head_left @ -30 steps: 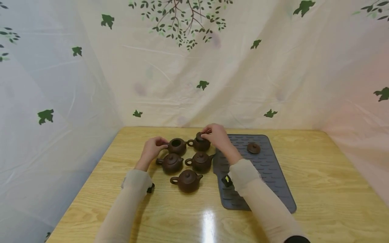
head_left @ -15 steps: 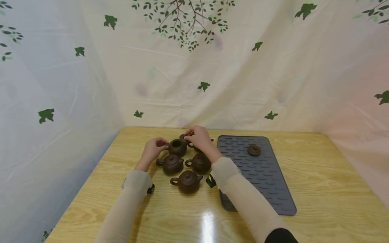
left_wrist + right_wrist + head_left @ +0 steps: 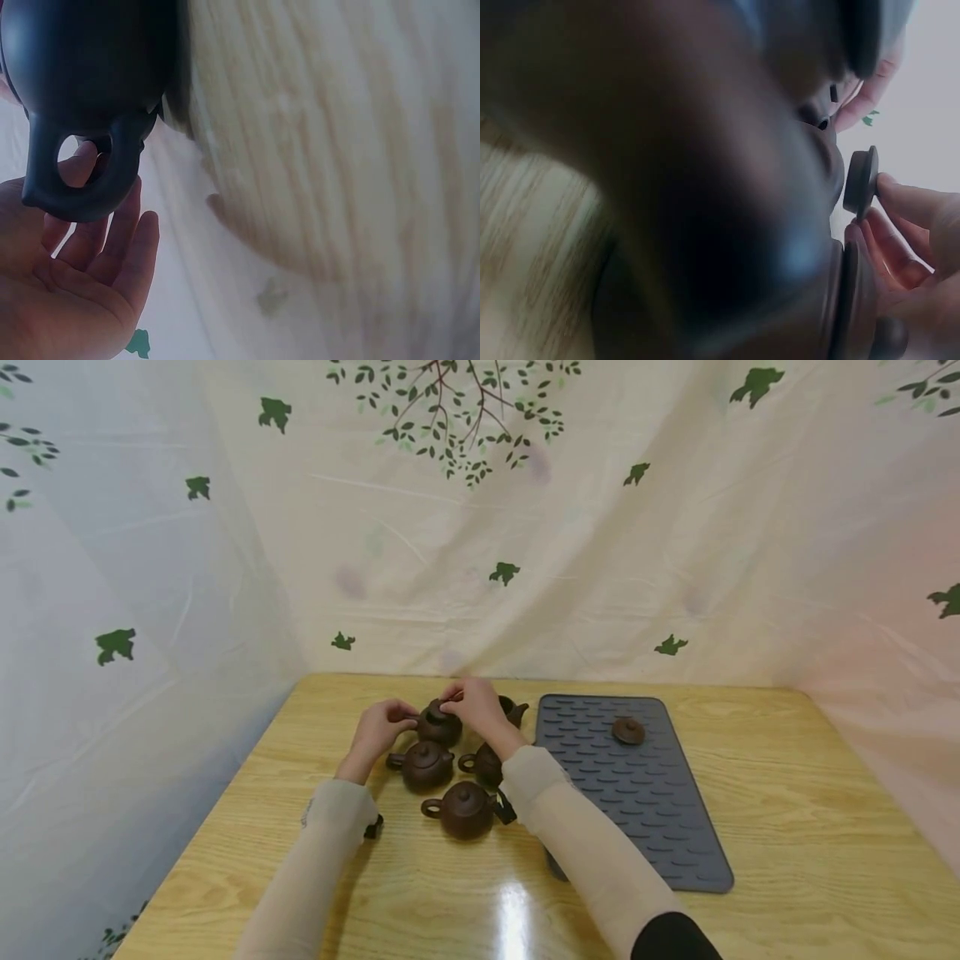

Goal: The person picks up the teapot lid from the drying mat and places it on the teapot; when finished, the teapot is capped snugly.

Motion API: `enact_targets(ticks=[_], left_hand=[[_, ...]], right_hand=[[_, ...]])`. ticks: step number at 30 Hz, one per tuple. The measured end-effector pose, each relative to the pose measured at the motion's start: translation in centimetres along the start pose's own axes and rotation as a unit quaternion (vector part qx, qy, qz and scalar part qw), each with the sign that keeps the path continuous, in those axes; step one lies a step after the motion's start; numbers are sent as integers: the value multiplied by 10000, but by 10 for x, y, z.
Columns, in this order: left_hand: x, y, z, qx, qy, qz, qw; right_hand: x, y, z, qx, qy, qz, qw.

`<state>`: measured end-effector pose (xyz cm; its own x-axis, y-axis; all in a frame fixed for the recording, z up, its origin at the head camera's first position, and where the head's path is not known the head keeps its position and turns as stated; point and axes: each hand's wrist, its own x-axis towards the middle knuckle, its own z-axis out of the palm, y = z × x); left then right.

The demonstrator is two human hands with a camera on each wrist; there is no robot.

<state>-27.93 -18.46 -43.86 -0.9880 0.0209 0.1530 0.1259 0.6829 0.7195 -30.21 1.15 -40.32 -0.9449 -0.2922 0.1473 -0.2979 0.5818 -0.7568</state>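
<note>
My left hand [image 3: 377, 737] pinches the handle of the back-left brown teapot [image 3: 442, 729]. Thumb and fingers of my right hand [image 3: 480, 708] hold a small round lid [image 3: 861, 180] over that teapot's opening; whether the lid touches the rim I cannot tell. Behind my right hand, the back-right teapot [image 3: 517, 713] has its opening uncovered. Nearer stand three lidded teapots: a middle-left one [image 3: 427, 767], a middle-right one [image 3: 489, 765] partly hidden by my right arm, and a front one [image 3: 465, 814]. In the left wrist view, a nearer teapot's handle [image 3: 82, 202] partly covers my left hand.
A dark grey ridged mat [image 3: 637, 793] lies on the wooden table [image 3: 810, 810], right of the teapots. Another brown lid [image 3: 628, 731] rests near the mat's far end. A patterned cloth [image 3: 420, 602] hangs behind the table's back edge.
My right hand has carried the lid leftward, from over the back-right teapot to the back-left one, whose opening it now covers from above. My left hand stays at the handle.
</note>
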Motion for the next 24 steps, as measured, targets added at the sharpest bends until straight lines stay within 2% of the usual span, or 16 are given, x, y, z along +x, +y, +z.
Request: enact_targets(ticks=[12,24], left_hand=[[-3,1,1,-35,15,-56,10000],[-2,6,1,-34,-9,-156,9999]], right_hand=[[0,-1,7,-390,-125,-182,9990],[1,-2,8,-1022,-351,-239,9939]])
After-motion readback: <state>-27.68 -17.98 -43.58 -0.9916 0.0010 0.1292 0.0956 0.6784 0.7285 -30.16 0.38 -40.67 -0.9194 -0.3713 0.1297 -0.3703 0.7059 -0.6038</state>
